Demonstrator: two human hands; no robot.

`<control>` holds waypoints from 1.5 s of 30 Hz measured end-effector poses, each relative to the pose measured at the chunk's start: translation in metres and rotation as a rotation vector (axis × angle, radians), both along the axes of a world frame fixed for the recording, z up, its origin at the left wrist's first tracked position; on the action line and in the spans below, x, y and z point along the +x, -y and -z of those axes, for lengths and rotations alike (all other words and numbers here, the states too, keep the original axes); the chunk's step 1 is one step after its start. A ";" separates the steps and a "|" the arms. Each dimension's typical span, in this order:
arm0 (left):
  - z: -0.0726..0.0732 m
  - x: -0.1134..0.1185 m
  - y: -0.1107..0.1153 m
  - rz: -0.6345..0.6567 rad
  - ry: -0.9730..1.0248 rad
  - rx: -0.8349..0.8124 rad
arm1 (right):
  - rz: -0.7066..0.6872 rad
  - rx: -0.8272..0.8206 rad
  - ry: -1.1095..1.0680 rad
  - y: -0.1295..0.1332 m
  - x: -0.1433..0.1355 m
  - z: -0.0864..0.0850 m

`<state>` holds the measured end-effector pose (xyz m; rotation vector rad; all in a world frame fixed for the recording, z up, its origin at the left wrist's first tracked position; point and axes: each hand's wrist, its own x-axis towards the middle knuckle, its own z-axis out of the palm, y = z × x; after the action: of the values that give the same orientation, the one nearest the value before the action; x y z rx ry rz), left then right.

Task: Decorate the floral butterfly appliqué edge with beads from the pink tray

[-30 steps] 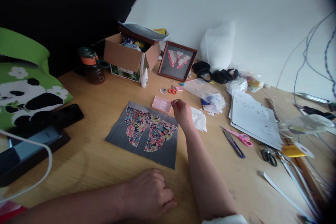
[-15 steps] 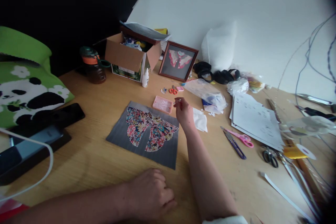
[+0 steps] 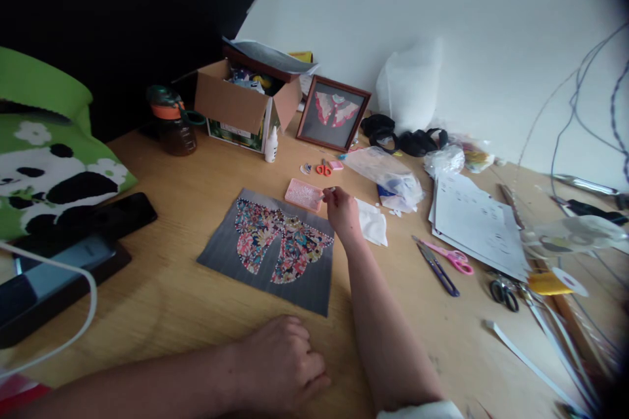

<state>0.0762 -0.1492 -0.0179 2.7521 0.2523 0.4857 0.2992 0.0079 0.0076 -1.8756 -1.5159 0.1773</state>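
Observation:
My right hand [image 3: 343, 211] is closed in a pinch at the right end of a shallow pink tray [image 3: 303, 195] of small pale beads. A short, thin, pale thing sticks out of the fingertips over the tray's edge; its kind is too small to make out. In front of the tray lies a dark grey sheet [image 3: 304, 298] bearing a flowered fabric collar shape [image 3: 302, 249] edged with pale beads. My left hand [image 3: 282, 363] rests curled on the table below the sheet, its fingers folded in and nothing showing in them.
Orange-handled scissors [image 3: 323, 168] and a white bottle [image 3: 271, 145] stand behind the tray, near an open carton [image 3: 236, 105] and a framed collar picture [image 3: 334, 112]. White tissue [image 3: 372, 222], pink scissors [image 3: 459, 260], purple-handled snips [image 3: 442, 275] and papers [image 3: 476, 222] lie rightward.
My right hand has moved slightly down, and the pale thing in its fingertips now reaches over the tray's right end. The left hand stays in place.

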 end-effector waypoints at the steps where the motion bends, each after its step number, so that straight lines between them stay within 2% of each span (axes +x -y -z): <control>1: 0.000 0.000 0.000 -0.002 0.004 0.001 | 0.000 -0.003 0.002 0.000 0.000 0.000; 9: 0.002 0.001 0.001 -0.037 0.049 0.011 | 0.013 -0.027 0.020 0.000 -0.001 0.001; 28: 0.000 0.000 -0.001 -0.015 0.030 0.015 | -0.006 0.001 0.033 -0.003 0.001 0.008; 31: 0.000 -0.001 -0.002 -0.012 0.036 0.019 | 0.020 0.017 -0.016 -0.003 0.000 0.006; 35: 0.000 0.000 -0.002 -0.024 0.028 0.029 | 0.032 0.048 -0.092 0.000 -0.003 -0.006; 40: -0.003 0.001 -0.003 -0.009 0.027 0.049 | -0.007 0.133 -0.277 0.015 -0.012 -0.021; 45: -0.003 0.002 -0.003 -0.019 0.036 0.043 | 0.018 0.176 -0.385 0.059 -0.035 -0.020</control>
<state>0.0777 -0.1458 -0.0146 2.7820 0.2620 0.5506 0.2639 -0.0515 0.0274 -1.6061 -1.2099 0.3622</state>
